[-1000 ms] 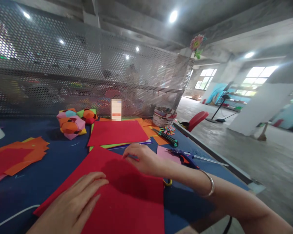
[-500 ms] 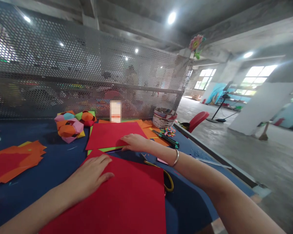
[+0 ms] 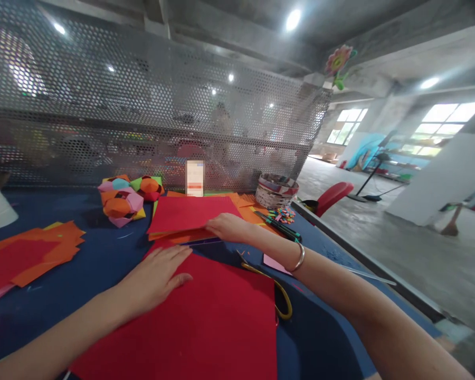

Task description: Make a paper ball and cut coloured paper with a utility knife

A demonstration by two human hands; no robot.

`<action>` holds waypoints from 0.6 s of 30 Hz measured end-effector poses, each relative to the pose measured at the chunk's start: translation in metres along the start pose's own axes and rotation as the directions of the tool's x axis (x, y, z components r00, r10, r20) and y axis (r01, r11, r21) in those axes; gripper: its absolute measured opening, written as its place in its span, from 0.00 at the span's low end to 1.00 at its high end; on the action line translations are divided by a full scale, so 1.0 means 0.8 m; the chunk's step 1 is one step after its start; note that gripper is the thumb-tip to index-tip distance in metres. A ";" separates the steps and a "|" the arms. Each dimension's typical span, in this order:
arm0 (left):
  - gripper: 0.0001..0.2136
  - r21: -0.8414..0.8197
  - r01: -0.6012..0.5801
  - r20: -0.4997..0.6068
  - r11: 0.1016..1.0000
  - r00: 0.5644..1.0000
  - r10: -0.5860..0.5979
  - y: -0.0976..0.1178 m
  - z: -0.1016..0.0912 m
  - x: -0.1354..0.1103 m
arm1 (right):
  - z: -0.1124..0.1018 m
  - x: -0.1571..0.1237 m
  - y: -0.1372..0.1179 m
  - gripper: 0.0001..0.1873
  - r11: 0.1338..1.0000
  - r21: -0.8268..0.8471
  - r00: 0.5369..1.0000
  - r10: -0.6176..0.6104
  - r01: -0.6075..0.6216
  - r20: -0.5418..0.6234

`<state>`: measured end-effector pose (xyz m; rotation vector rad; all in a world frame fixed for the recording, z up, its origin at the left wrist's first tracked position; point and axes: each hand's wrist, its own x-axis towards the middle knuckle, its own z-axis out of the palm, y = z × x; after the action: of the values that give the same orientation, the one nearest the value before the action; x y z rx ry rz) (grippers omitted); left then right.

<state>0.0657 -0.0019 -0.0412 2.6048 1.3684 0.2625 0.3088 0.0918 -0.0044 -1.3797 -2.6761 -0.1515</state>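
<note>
My left hand (image 3: pixel 162 277) lies flat with spread fingers on a large sheet of red paper (image 3: pixel 217 316) at the front of the table. Farther back, my right hand (image 3: pixel 229 227), wearing a bangle, pinches the near right edge of a stack of red paper (image 3: pixel 192 211). That edge stands slightly raised, and orange paper shows below it. The thumb is hidden. Scissors (image 3: pixel 284 301) with yellow handles lie partly under the front sheet, with their blades pointing away.
Folded paper balls (image 3: pixel 122 205) sit at the back left, above orange and red sheets (image 3: pixel 49 253). A woven basket (image 3: pixel 276 191), small colored paper bits (image 3: pixel 281 215) and a utility knife (image 3: pixel 279 226) lie at the right. A perforated metal panel (image 3: pixel 150 116) stands behind the blue table (image 3: pixel 114 264).
The near edge of the back red stack has risen a little with my right hand, baring orange paper beneath. My left hand stays on the front sheet. The view has shifted slightly left.
</note>
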 end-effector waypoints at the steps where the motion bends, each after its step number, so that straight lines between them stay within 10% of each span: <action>1: 0.26 0.000 0.005 0.015 1.000 1.000 -0.005 0.001 0.001 0.001 | -0.002 0.002 0.002 0.16 1.000 0.027 1.000 -0.001 0.000 0.013; 18: 0.15 0.005 0.041 -0.083 0.999 0.996 -0.041 0.011 -0.019 0.014 | 0.010 0.023 0.038 0.17 0.951 0.305 0.998 0.049 -0.056 0.031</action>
<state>0.0749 0.0038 -0.0235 2.5949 1.4498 0.3642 0.3227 0.1256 -0.0087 -1.3561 -2.5399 0.2756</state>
